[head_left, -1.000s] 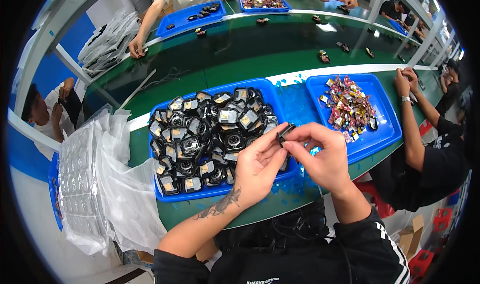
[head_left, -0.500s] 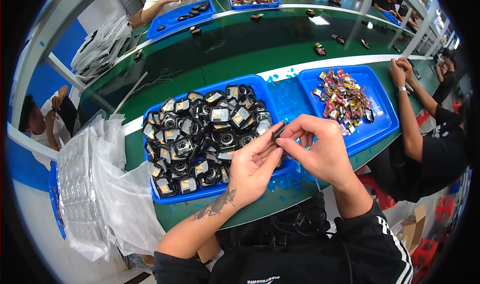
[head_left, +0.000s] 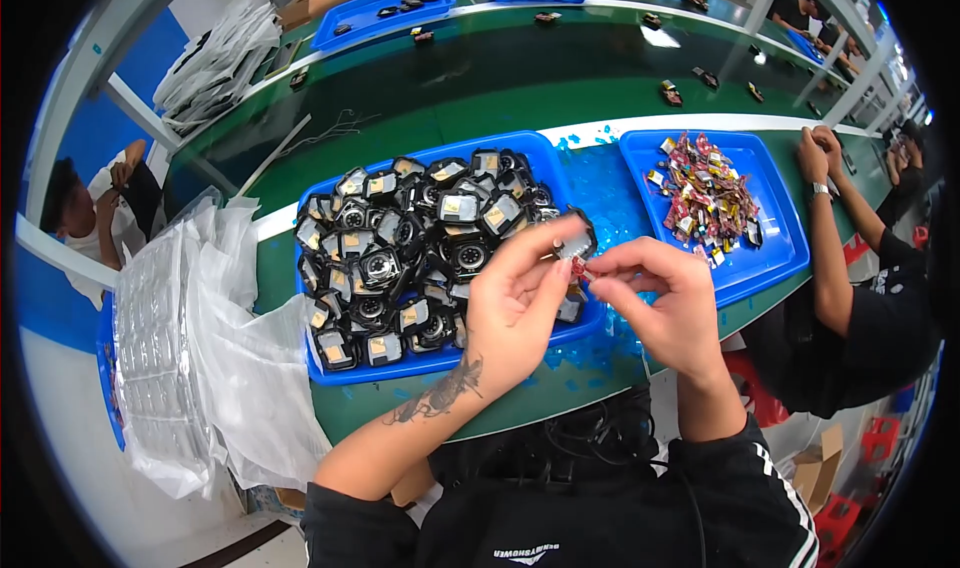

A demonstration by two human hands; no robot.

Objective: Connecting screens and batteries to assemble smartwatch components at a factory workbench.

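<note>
Small dark case [head_left: 576, 240], pale inner face showing, held at the fingertips of the left hand [head_left: 512, 318], thumb and index clamped on it. Small red part [head_left: 579, 266] at the case's near edge, pinched by thumb and index of the right hand [head_left: 662, 290]; whether it is joined to the case, cannot tell. Left of the fingers and partly under them: blue tray [head_left: 553, 158] heaped with similar dark cases [head_left: 380, 266]. Right of the fingers, apart: second blue tray [head_left: 782, 243], with a pile of red and yellow parts [head_left: 705, 198]. Beyond the fingertips: dark green belt [head_left: 480, 78], assemblies [head_left: 670, 94] scattered along it
</note>
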